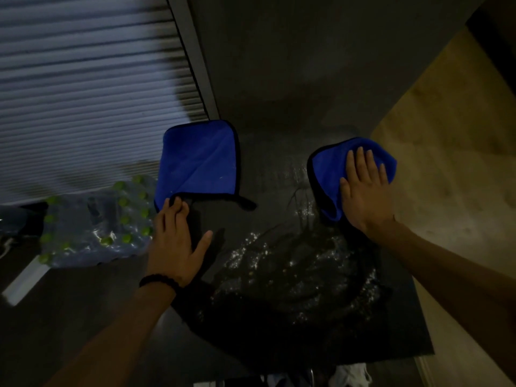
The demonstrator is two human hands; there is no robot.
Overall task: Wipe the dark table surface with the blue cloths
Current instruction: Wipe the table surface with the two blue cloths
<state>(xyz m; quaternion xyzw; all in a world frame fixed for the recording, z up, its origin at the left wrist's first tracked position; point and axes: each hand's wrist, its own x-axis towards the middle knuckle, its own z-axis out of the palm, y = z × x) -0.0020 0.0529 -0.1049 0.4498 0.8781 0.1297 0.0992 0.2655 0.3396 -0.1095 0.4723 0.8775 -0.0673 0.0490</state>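
The dark table fills the middle of the view, with wet glistening patches near its front. A blue cloth with a black edge lies spread flat at the table's left side. My left hand rests flat just below it, the fingertips touching its lower left corner. A second blue cloth, bunched, lies at the right side. My right hand presses flat on top of it, fingers spread.
A shrink-wrapped pack of bottles with green caps stands on the floor left of the table. A ribbed roller shutter is behind it. A tan wall runs along the table's right edge.
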